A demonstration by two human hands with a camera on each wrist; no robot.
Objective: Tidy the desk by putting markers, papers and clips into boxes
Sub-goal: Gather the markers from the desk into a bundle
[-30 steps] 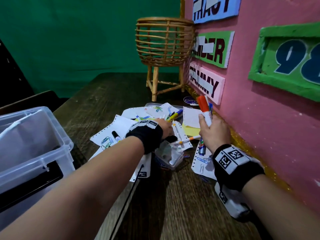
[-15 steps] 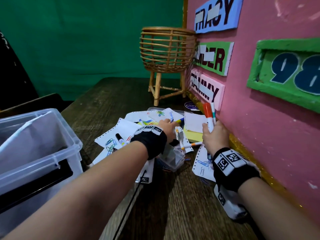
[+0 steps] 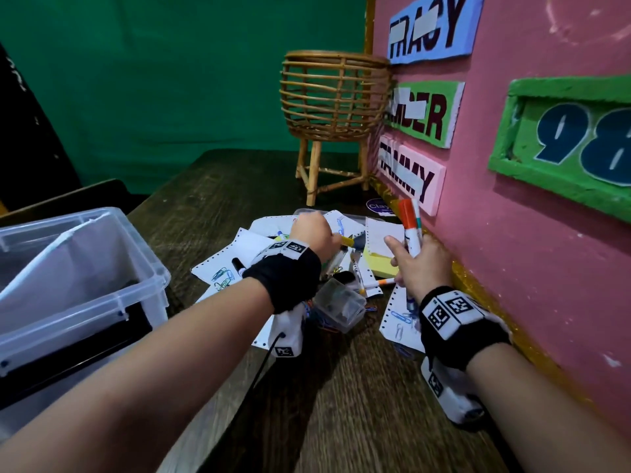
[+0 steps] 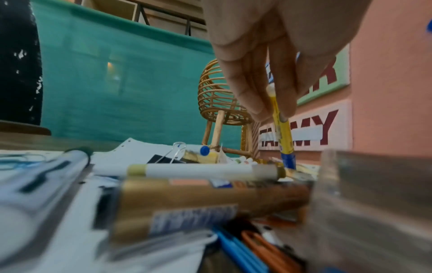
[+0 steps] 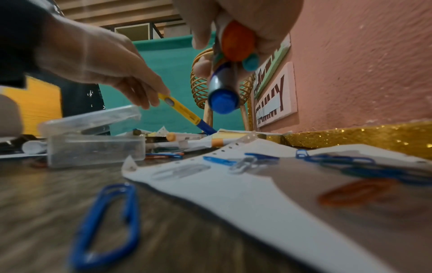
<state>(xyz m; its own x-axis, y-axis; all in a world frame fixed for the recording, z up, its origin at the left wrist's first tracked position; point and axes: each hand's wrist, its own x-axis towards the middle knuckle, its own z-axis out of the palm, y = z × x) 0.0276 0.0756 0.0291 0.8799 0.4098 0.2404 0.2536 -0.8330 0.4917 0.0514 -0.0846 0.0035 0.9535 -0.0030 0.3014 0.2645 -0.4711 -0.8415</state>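
A heap of white papers (image 3: 239, 247), markers and paper clips (image 3: 223, 277) lies on the dark wooden desk (image 3: 341, 387) by the pink wall. My left hand (image 3: 316, 235) pinches a yellow marker with a blue cap (image 4: 282, 129), tilted, its blue end down in the heap. My right hand (image 3: 415, 264) grips a bundle of markers upright: an orange-capped one (image 3: 408, 216), a teal-tipped one and a blue-capped one (image 5: 223, 99). More markers (image 4: 198, 170) lie on the papers. Blue clips (image 5: 107, 223) lie loose on the desk.
A large clear plastic box (image 3: 68, 285) stands at the left edge of the desk. A small clear box (image 3: 339, 303), lid ajar, sits between my hands. A rattan basket stand (image 3: 333, 107) stands at the back corner. A yellow sticky pad (image 3: 379, 262) lies near the wall.
My left hand has reached further into the heap and raised the yellow marker. My right hand has stayed by the wall with its markers; the head view has tilted down a little.
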